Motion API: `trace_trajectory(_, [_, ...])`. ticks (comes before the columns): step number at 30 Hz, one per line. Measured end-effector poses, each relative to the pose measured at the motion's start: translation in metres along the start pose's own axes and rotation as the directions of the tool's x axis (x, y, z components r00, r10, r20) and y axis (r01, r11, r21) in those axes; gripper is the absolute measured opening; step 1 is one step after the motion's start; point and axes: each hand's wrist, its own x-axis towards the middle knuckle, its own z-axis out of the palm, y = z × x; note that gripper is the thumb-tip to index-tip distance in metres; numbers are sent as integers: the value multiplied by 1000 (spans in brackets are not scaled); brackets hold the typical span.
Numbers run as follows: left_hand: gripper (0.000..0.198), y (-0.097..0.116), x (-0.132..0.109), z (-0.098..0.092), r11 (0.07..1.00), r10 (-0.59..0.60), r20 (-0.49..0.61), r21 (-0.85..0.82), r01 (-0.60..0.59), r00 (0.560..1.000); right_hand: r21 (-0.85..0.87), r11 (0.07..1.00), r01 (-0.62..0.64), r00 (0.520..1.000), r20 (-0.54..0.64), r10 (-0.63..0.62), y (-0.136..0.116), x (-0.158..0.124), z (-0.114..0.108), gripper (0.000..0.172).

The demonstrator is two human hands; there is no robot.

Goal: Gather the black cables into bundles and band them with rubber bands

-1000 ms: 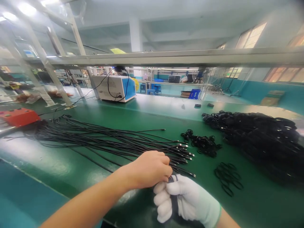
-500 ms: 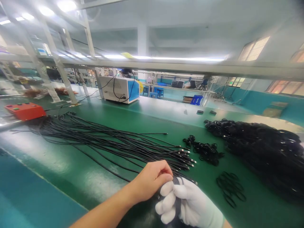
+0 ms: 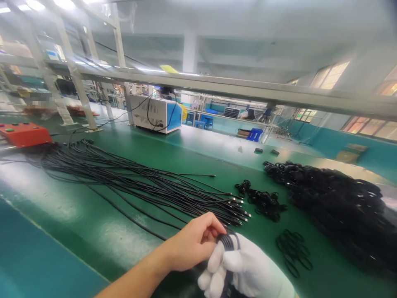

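My right hand (image 3: 237, 265), in a white glove, is closed around a coiled black cable (image 3: 228, 241). Several loops of it stand up above the gloved thumb, and the lower part of the coil is mostly hidden. My bare left hand (image 3: 198, 238) curls in from the left, its fingertips at the top of the loops and its thumb close to the gloved fingers. Just beyond both hands, a bundle of long black cables (image 3: 149, 186) stretches across the green table (image 3: 139, 147), with metal plug ends on the right.
Small black bands (image 3: 263, 203) and loose larger loops (image 3: 293, 250) lie right of my hands. Farther right is a big heap of coiled cables (image 3: 335, 203). A red control box (image 3: 26, 134) is at left, a white-and-blue machine (image 3: 156, 114) at the back. A metal rail (image 3: 217, 85) crosses above.
The view has tilted slightly. My left fingers have shifted at the top of the coil, and more of its loops now show between my hands. My right hand keeps its grip.
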Motion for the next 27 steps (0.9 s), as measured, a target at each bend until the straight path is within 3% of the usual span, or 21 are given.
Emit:
trace_trajectory(7, [23, -2, -6, 12, 960, 150, -125, 257, -115, 981, -214, 975, -57, 998, -28, 52, -2, -4, -3, 29])
trace_trajectory(12, [16, -4, -10, 17, 985, 115, -115, 141, -98, 987, -267, 961, -73, 997, -10, 73, -8, -7, 0, 26])
trace_trajectory(16, [15, -9, -11, 24, 979, 161, -223, 160, -127, 961, -348, 925, -153, 988, -36, 150, -15, -10, 0, 28])
trace_trajectory(19, [14, -14, -14, 31, 963, 241, -306, 195, -187, 921, -392, 897, -202, 979, -50, 198, -19, -11, 1, 33])
trace_trajectory(22, [16, -17, -16, 36, 905, 400, -345, 296, -306, 849, -448, 867, -219, 974, -39, 225, -24, -11, 7, 36])
trace_trajectory(27, [24, -18, -17, 37, 747, 621, -257, 480, -460, 740, -486, 843, -229, 969, -33, 244, -35, -15, 18, 32])
